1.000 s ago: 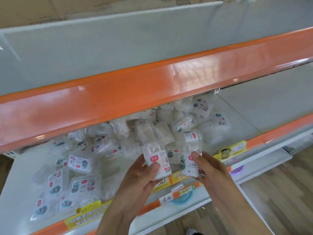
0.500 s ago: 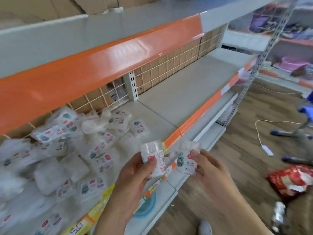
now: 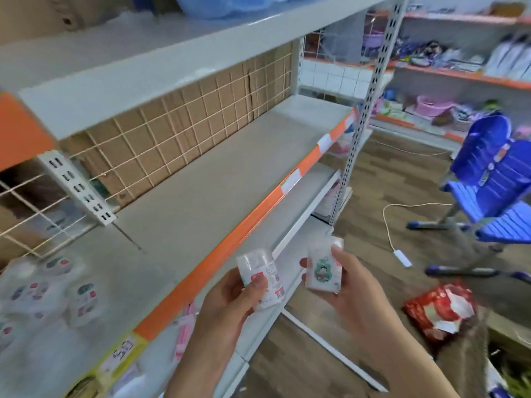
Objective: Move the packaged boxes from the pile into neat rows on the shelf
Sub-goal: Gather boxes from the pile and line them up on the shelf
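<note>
My left hand [image 3: 230, 305] grips a small clear packaged box with a red label [image 3: 261, 278], thumb across its front. My right hand [image 3: 356, 288] holds a second packaged box with a green cartoon print [image 3: 323, 268] between thumb and fingers. Both boxes hang in front of the orange lip of the grey shelf [image 3: 218, 179], whose long right stretch is bare. The pile of packaged boxes [image 3: 48, 288] lies blurred at the shelf's left end.
A wire grid over cardboard [image 3: 184, 130] backs the shelf, with a slotted white bracket [image 3: 77, 188] at the left. A lower white shelf [image 3: 301, 205] juts out below. On the floor to the right stand a blue chair [image 3: 494, 179], a white cable and a red bag [image 3: 439, 311].
The view has swung right, from the pile to the bare part of the shelf. Both hands kept their boxes and moved along with it, now a little farther apart.
</note>
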{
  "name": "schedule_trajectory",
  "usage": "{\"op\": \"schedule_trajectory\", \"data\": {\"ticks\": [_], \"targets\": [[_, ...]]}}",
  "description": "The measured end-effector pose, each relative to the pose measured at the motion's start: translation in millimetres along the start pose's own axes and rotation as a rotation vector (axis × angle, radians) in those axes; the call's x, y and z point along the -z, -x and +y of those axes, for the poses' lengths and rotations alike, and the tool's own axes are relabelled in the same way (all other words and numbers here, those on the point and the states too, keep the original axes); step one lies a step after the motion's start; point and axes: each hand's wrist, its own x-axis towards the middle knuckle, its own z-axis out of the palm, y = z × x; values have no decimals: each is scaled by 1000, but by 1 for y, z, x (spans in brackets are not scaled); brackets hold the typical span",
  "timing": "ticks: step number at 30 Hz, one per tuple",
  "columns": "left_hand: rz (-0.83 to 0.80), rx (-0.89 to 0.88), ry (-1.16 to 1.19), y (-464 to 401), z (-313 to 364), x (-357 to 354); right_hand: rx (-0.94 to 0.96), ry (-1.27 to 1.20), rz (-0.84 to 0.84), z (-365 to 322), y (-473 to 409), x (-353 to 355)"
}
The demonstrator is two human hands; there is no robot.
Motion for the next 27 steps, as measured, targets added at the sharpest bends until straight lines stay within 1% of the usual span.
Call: {"op": "schedule_trajectory", "data": {"ticks": [6, 12, 16, 22, 24, 27], "targets": [[-36, 37, -25, -78, 12, -36, 89, 108, -77, -46, -61, 26], [36, -36, -83, -175, 33, -69, 166, 217, -111, -97, -151, 35], [42, -54, -161, -237, 55, -88, 205, 299, -114, -132, -208, 37], [152, -137, -254, -303, 77, -106, 264, 446, -128, -179, -290, 32], [181, -152, -268, -321, 78, -111, 284, 480, -169, -192, -314, 31], [249, -179, -265, -350, 77, -120, 262, 514, -225, -208, -353, 30]]}}
